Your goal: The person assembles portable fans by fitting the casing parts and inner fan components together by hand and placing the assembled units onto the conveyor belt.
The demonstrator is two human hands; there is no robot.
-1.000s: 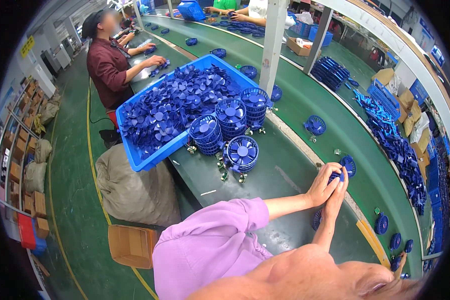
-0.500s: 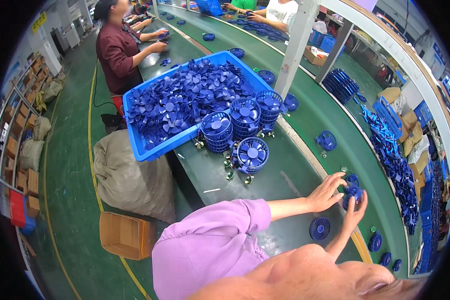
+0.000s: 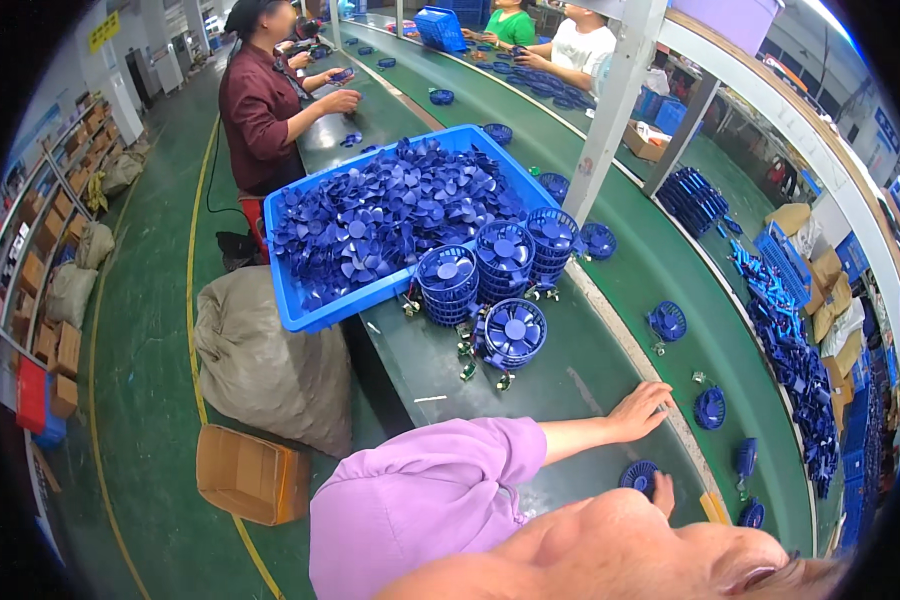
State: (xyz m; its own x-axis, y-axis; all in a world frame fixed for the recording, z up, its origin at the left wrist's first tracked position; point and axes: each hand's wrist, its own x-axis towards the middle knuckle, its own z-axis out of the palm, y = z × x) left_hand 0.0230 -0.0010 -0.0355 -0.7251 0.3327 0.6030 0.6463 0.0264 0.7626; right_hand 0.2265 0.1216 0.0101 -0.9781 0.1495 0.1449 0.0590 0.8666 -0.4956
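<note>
My left hand lies at the table's belt-side edge, fingers stretched out and holding nothing. Partly hidden and blurred, my right hand is at the edge of a round blue slotted grille on the table. Whether its fingers grip the grille cannot be made out. Beyond my left hand, a blue fan in a basket-like housing rests on the green belt. Farther off stand several stacks of blue fan housings, the nearest stack with a bladed fan on top and small green circuit boards at its base.
A blue tray heaped with blue fan blades sits on the table. More fans lie along the conveyor belt. A white post rises beside it. A sack and cardboard box stand left. A co-worker works beyond.
Both hands have let go of a blue fan over the belt. My left hand has drawn back to the table edge; my right has moved down beside the grille. The view has shifted slightly.
</note>
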